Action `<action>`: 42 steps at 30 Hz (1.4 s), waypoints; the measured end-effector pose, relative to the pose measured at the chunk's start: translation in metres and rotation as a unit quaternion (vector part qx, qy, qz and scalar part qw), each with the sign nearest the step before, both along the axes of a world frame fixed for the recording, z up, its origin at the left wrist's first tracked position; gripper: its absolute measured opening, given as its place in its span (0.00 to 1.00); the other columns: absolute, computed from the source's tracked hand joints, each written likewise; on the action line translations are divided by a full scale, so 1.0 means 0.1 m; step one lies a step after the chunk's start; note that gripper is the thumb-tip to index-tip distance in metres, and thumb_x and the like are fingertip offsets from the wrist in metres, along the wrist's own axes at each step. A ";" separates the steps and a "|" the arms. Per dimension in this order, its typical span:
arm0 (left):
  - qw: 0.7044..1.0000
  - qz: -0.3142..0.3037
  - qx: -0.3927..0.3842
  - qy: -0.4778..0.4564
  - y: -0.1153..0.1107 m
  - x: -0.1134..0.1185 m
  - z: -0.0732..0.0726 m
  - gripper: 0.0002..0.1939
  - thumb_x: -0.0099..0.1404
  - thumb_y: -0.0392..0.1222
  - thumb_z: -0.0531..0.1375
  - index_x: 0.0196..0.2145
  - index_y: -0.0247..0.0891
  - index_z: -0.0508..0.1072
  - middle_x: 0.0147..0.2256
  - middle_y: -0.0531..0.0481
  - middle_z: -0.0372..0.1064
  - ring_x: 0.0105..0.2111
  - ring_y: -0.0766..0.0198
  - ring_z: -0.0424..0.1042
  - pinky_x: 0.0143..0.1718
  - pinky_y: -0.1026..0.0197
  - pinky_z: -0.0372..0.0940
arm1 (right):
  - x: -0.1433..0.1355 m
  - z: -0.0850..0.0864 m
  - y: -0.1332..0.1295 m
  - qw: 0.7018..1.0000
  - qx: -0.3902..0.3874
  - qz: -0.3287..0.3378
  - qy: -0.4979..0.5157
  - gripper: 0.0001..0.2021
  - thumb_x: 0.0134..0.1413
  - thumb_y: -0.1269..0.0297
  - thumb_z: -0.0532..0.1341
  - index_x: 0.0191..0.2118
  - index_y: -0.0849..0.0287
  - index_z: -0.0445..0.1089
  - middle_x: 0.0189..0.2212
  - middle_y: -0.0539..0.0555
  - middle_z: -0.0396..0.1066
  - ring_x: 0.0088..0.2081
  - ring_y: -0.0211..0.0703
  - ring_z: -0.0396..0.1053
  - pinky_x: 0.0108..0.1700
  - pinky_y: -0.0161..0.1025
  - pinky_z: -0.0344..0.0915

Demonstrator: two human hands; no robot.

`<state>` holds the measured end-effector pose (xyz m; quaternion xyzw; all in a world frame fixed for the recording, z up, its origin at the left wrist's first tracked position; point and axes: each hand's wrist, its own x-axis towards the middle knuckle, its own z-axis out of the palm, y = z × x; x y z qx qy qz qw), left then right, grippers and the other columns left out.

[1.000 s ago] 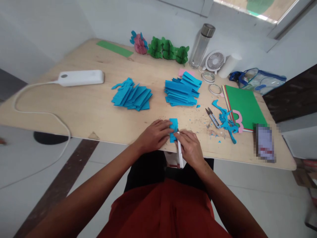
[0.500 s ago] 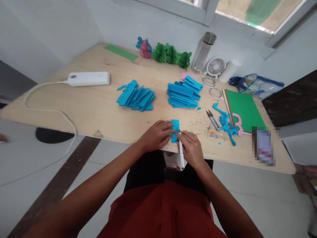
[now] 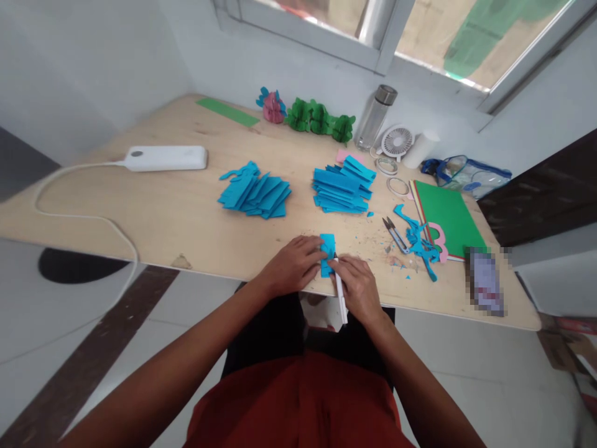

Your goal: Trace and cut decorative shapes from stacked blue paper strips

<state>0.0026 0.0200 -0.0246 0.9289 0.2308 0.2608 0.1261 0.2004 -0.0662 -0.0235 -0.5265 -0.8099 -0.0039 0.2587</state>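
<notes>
A small folded blue paper piece lies at the near edge of the wooden table. My left hand presses down on its left side with the fingertips. My right hand grips a white pen-like tool, whose tip touches the paper's lower right part. Two heaps of cut blue paper pieces lie farther back: one fanned out left of centre and one stacked right of centre.
Small snips, blue offcuts and a green sheet stack lie to the right. At the back stand a bottle, a small fan, tape rings, green paper ornaments and a clear pouch. A white power strip lies left.
Both hands stay on the blue piece with only slight shifts of the pen. The camera has tilted up, showing more of the window.
</notes>
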 end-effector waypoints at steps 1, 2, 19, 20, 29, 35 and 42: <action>1.000 0.003 0.005 0.000 -0.01 0.00 0.01 0.15 0.64 0.35 0.52 0.46 0.38 0.73 0.50 0.38 0.70 0.54 0.51 0.66 0.56 0.45 0.61 | 0.00 0.00 0.00 1.000 0.001 0.000 -0.002 0.19 0.62 0.72 0.57 0.56 0.53 0.70 0.45 0.58 0.77 0.51 0.51 0.70 0.49 0.49 0.65; 1.000 0.004 0.010 0.000 -0.02 0.00 0.02 0.14 0.64 0.35 0.52 0.46 0.38 0.73 0.50 0.38 0.70 0.53 0.51 0.67 0.56 0.45 0.61 | 0.00 0.00 0.00 1.000 0.003 -0.001 -0.002 0.18 0.62 0.72 0.57 0.56 0.53 0.70 0.45 0.58 0.77 0.51 0.51 0.70 0.49 0.48 0.65; 0.999 0.014 0.022 0.019 -0.04 0.01 0.05 0.12 0.62 0.34 0.55 0.43 0.39 0.73 0.45 0.41 0.70 0.49 0.53 0.68 0.53 0.47 0.64 | 0.00 0.00 -0.01 1.000 0.006 0.013 0.008 0.19 0.64 0.72 0.56 0.59 0.53 0.67 0.46 0.57 0.77 0.51 0.51 0.69 0.51 0.49 0.63; 0.999 0.016 0.022 0.020 -0.04 0.01 0.05 0.12 0.62 0.34 0.55 0.43 0.39 0.73 0.45 0.41 0.70 0.50 0.53 0.68 0.53 0.47 0.64 | 0.00 0.00 -0.01 1.000 0.002 0.015 0.007 0.20 0.64 0.72 0.56 0.59 0.53 0.67 0.46 0.57 0.77 0.51 0.51 0.69 0.51 0.50 0.62; 0.999 0.016 0.027 0.011 -0.04 0.00 0.05 0.13 0.64 0.35 0.54 0.45 0.38 0.73 0.52 0.39 0.70 0.56 0.51 0.65 0.57 0.45 0.62 | 0.00 -0.01 -0.01 1.000 -0.010 0.019 0.015 0.21 0.64 0.73 0.54 0.61 0.53 0.64 0.47 0.56 0.77 0.52 0.51 0.68 0.52 0.50 0.61; 0.999 0.017 0.021 0.024 -0.05 0.00 0.06 0.11 0.63 0.38 0.56 0.42 0.38 0.74 0.52 0.40 0.71 0.55 0.51 0.66 0.58 0.45 0.60 | -0.01 0.01 -0.01 1.000 -0.004 0.013 0.010 0.22 0.63 0.75 0.53 0.60 0.56 0.66 0.46 0.59 0.76 0.51 0.51 0.68 0.51 0.50 0.62; 0.999 0.015 0.033 0.015 -0.04 0.00 0.04 0.12 0.63 0.39 0.57 0.44 0.37 0.73 0.51 0.39 0.70 0.55 0.50 0.66 0.56 0.46 0.62 | -0.03 0.03 -0.01 0.999 -0.023 -0.010 0.019 0.23 0.62 0.74 0.54 0.61 0.55 0.65 0.46 0.61 0.75 0.51 0.53 0.68 0.52 0.51 0.62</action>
